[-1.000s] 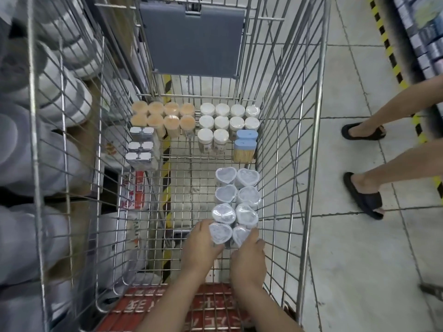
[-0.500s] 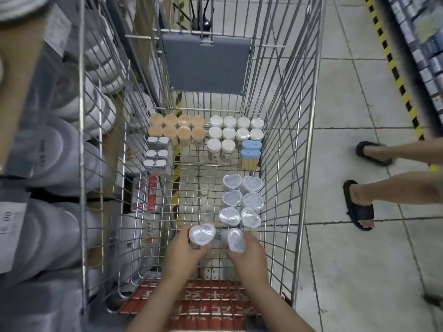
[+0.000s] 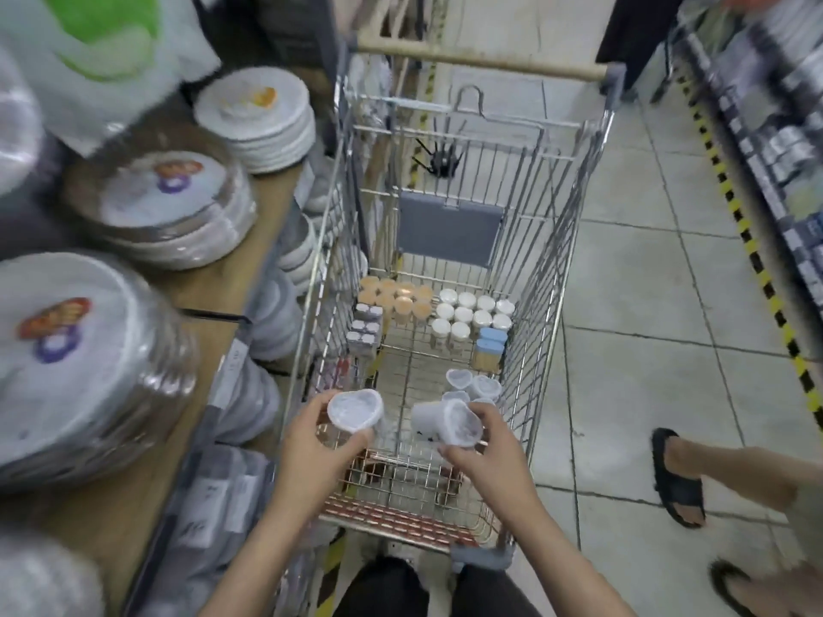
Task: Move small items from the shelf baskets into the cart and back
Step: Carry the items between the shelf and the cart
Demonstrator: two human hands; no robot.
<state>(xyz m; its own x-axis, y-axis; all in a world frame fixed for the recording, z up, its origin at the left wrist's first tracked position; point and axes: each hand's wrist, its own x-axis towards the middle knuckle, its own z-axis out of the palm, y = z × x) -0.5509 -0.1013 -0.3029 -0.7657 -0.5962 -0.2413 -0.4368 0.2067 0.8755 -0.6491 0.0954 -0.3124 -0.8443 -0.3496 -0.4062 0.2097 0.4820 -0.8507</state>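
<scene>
While my left hand and right hand each grip a heart-lidded jar, the shelf lies left, probably nearer the left hand

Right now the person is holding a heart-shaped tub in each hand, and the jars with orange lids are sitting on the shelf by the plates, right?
Not quite. The left hand and right hand each hold a heart-shaped tub, but the jars with orange lids stand inside the cart, at its far end beside the white-lidded jars, not on the shelf by the plates. The head view shows this.
</scene>
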